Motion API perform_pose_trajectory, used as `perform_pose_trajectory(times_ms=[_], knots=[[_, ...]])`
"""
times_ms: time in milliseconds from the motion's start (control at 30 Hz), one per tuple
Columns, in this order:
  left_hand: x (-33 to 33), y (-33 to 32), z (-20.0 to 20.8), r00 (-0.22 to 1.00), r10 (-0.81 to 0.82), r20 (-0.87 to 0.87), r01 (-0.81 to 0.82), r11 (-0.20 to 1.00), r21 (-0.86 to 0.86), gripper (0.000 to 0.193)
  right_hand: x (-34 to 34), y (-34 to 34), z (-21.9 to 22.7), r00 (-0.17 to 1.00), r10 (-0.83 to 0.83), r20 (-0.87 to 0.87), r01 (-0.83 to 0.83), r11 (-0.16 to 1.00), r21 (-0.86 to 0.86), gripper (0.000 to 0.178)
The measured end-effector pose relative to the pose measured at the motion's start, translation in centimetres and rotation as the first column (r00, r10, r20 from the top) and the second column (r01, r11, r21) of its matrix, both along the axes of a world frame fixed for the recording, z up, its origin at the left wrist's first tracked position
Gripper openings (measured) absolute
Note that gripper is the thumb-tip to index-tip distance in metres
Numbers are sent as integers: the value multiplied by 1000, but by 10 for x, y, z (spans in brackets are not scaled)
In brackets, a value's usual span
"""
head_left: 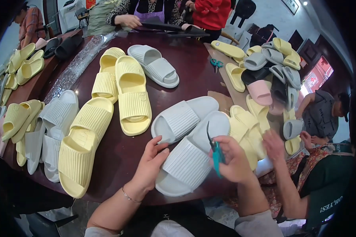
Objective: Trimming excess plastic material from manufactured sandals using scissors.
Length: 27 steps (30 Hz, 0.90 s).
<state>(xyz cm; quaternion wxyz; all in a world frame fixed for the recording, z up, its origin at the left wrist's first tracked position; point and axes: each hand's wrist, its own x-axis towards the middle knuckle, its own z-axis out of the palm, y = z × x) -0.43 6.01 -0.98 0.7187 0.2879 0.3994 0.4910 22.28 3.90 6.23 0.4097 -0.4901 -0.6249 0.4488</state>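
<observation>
In my right hand (235,160) is a pair of snips (217,156) with teal handles and dark, slim blades pointing up and away from me. They are over the near grey slide sandal (188,164), which has a ribbed strap and lies at the table's near edge. My left hand (150,164) is at that sandal's left side, thumb and fingers apart with nothing between them; whether its fingertips touch the sandal I cannot tell. Just beyond lies another grey slide (176,120), partly overlapped by the near one.
Yellow slides (87,146) and a grey pair (154,65) lie on the dark red table (190,51). More slides (261,89) pile up at right, near a second teal-handled snips (216,64). A co-worker's hand (275,146) reaches in from the right. Another person handles black slides (162,25) across the table.
</observation>
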Motion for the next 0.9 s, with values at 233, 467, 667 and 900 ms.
perform_pose_trajectory(times_ms=[233,467,667,900], knots=[[-22,-18,19,526,344,-778,351,745,567,46,-17,-28,-34,983,-53,-174,28,989,-142,57],[-2,-57,39,334,482,-810,723,421,549,48,-18,1,-39,976,-215,-9,213,956,200,54],[21,-61,14,147,648,-747,850,303,430,42,-5,71,-38,927,-230,295,184,967,177,45],[-15,-61,24,190,579,-793,930,153,334,11,-33,48,-21,901,-89,426,-52,950,308,40]])
